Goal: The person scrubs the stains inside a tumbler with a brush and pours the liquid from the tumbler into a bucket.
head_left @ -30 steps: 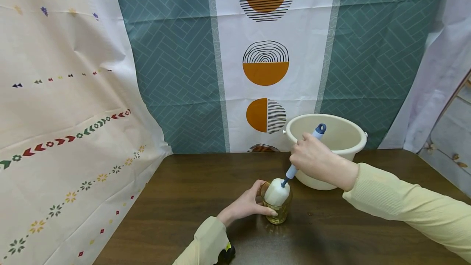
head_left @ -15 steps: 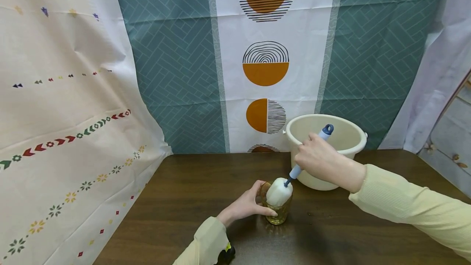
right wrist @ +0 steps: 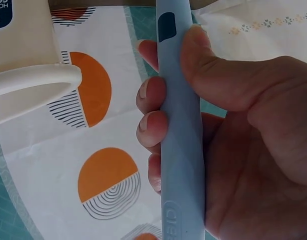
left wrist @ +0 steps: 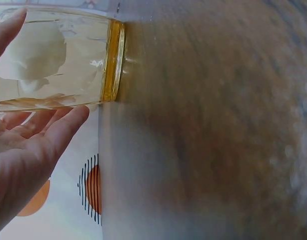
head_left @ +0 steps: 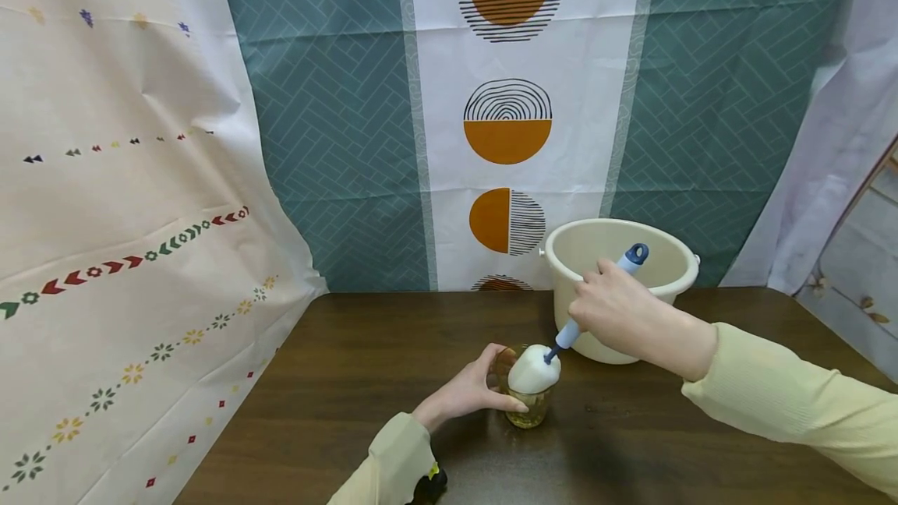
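An amber drinking glass (head_left: 529,409) stands upright on the brown table. My left hand (head_left: 471,392) grips it from the left, with the thumb in front and the fingers behind. In the left wrist view the thumb and fingers lie on opposite sides of the glass (left wrist: 83,60). A sponge bottle brush has its white head (head_left: 535,369) partly inside the glass, tilted toward the right. My right hand (head_left: 617,310) grips the brush's light blue handle (head_left: 568,333). The right wrist view shows fingers and thumb curled round that handle (right wrist: 181,125).
A cream bucket (head_left: 589,345) stands behind the glass on the right, partly covered by my right hand in the head view. Dark wooden table (head_left: 379,349) surrounds the glass. Patterned cloths (head_left: 337,139) hang at the back and sides.
My right hand has moved right and slightly down, so the brush handle leans further right. The brush head has tilted within the glass. My left hand and the glass stay put.
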Demonstrator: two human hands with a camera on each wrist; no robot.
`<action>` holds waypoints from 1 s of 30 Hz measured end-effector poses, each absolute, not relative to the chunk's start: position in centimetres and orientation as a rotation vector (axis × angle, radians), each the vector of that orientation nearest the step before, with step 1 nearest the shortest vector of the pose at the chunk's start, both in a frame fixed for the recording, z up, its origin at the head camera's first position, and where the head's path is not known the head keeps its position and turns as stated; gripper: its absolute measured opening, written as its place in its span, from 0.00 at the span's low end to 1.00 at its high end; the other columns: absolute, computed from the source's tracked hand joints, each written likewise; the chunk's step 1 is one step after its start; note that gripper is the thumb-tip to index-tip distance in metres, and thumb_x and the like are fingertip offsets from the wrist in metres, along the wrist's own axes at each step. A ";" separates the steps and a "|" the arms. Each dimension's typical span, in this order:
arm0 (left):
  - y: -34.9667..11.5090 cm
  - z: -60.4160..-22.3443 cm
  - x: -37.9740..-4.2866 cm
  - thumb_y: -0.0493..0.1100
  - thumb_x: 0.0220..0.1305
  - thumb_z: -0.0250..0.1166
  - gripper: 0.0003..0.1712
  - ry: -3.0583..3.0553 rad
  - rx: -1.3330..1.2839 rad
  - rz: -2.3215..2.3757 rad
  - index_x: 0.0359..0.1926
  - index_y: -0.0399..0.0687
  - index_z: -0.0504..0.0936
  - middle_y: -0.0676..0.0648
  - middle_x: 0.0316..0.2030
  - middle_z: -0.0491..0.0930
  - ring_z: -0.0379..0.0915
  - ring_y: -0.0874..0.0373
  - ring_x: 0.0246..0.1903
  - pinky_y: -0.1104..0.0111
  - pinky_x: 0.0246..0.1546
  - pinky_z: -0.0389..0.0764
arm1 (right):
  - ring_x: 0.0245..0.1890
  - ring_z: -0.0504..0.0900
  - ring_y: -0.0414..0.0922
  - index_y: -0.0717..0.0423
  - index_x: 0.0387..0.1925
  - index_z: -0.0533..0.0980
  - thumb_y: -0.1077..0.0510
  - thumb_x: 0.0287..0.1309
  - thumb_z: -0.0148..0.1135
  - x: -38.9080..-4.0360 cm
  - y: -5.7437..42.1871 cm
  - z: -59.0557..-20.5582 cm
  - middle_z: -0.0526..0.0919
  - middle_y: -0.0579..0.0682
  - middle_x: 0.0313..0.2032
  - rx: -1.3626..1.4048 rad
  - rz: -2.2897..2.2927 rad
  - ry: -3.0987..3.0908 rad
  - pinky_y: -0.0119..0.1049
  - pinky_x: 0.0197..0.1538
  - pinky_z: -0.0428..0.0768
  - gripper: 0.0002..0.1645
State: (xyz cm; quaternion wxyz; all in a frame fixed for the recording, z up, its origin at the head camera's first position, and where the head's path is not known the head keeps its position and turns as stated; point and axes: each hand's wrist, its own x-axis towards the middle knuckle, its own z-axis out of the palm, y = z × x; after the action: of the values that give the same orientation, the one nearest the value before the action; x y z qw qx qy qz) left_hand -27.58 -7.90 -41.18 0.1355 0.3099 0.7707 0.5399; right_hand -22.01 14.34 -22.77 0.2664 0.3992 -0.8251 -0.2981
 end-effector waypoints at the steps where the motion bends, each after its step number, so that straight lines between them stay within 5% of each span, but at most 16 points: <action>1: -7.9 -41.2 -27.6 0.44 0.47 0.72 0.37 2.230 0.900 1.565 0.55 0.47 0.61 0.54 0.48 0.68 0.64 0.61 0.49 0.68 0.43 0.71 | 0.18 0.70 0.46 0.49 0.13 0.77 0.47 0.35 0.72 -21.9 14.3 -22.8 0.73 0.48 0.15 1.081 -0.805 -2.226 0.36 0.25 0.63 0.14; 30: -8.0 -40.5 -27.1 0.44 0.47 0.72 0.37 2.227 0.878 1.554 0.55 0.52 0.60 0.53 0.45 0.70 0.67 0.61 0.46 0.68 0.43 0.70 | 0.18 0.71 0.45 0.53 0.13 0.77 0.52 0.36 0.74 -22.0 12.5 -21.7 0.75 0.48 0.16 1.118 -0.865 -2.115 0.35 0.26 0.61 0.14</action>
State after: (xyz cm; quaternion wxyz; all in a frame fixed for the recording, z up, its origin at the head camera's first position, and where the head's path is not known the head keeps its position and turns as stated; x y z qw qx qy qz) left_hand -27.12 -8.01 -40.48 0.1435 0.3045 0.7722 0.5389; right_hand -22.00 12.49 -21.66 0.2943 0.4200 -0.7946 -0.3249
